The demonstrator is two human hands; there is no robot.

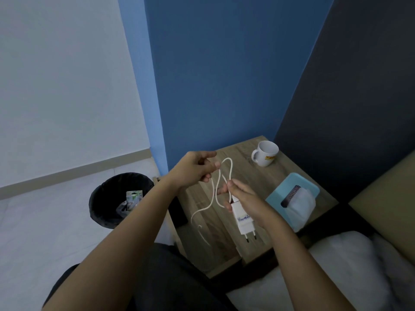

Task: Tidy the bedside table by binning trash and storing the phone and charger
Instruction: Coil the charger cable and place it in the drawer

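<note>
White charger (pixel 243 221) and cable (pixel 219 187) held in both hands' closed grip, mug (pixel 266 153) and bin (pixel 119 198) nearby.

The white charger plug (pixel 243 221) is held above the wooden bedside table (pixel 244 153), with its two dark pins pointing down toward the viewer and some blue handwriting on its face. Its white cable (pixel 215 189) goes up from the plug, makes a tall narrow loop, then falls in a loose curve, and its free end hangs just over the table's left part. On the floor left of the table stands the black bin (pixel 105 212), open, with some packaging trash (pixel 132 199) inside.
</note>
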